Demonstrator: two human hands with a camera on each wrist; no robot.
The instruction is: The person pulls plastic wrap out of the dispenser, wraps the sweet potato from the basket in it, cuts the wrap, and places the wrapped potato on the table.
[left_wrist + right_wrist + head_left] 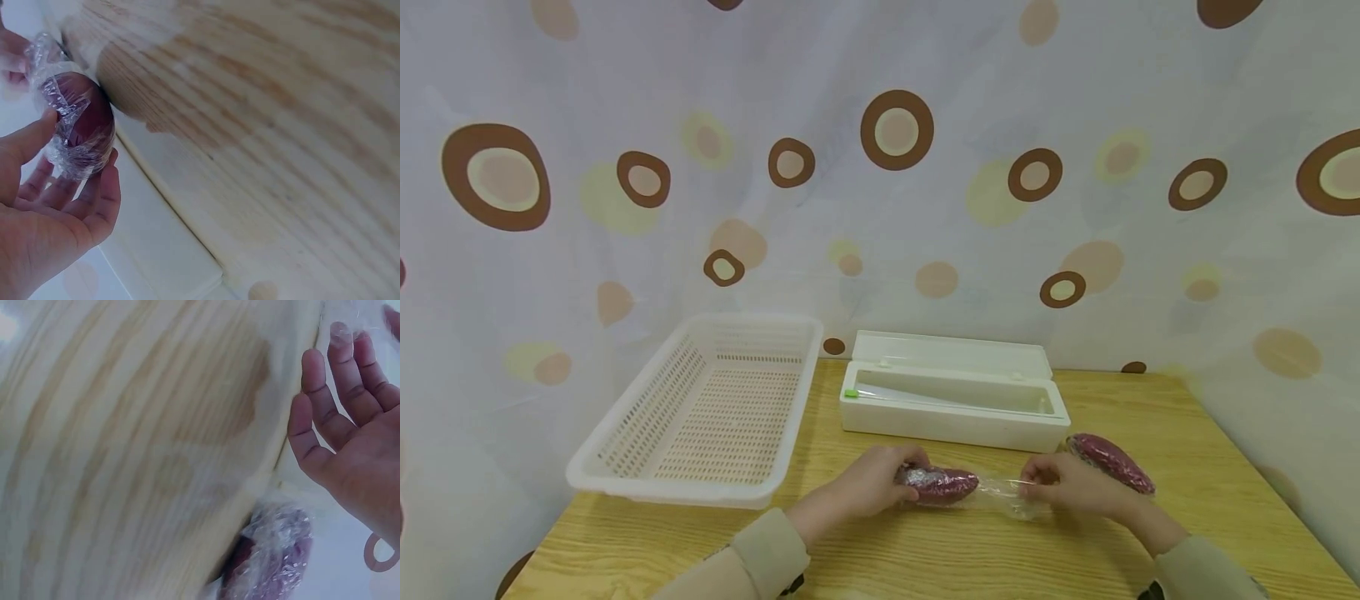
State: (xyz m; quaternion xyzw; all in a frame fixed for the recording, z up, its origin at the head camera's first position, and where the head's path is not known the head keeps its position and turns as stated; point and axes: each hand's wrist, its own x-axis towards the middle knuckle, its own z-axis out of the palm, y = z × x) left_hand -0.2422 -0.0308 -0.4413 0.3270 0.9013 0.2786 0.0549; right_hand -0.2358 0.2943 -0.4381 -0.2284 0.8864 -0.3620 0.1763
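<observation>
A purple sweet potato [951, 487], partly covered in clear plastic wrap, lies on the wooden table in front of me. My left hand [874, 483] grips its left end, thumb on the near side and fingers curled round the far side, as the left wrist view also shows with the wrapped sweet potato [90, 115]. Loose plastic wrap [1003, 493] stretches from its right end to my right hand [1071, 483], which pinches it between thumb and fingertips. Beyond the right wrist lies a second wrapped sweet potato [1111, 463], also seen as a wrapped sweet potato [275, 556] in the right wrist view.
A white perforated basket [775, 492] stands at the left. Behind my hands is a long white box [947, 427] with its lid raised and a green-tabbed cutter [852, 393] along its front edge. A dotted curtain [880, 225] hangs behind the table [1210, 467].
</observation>
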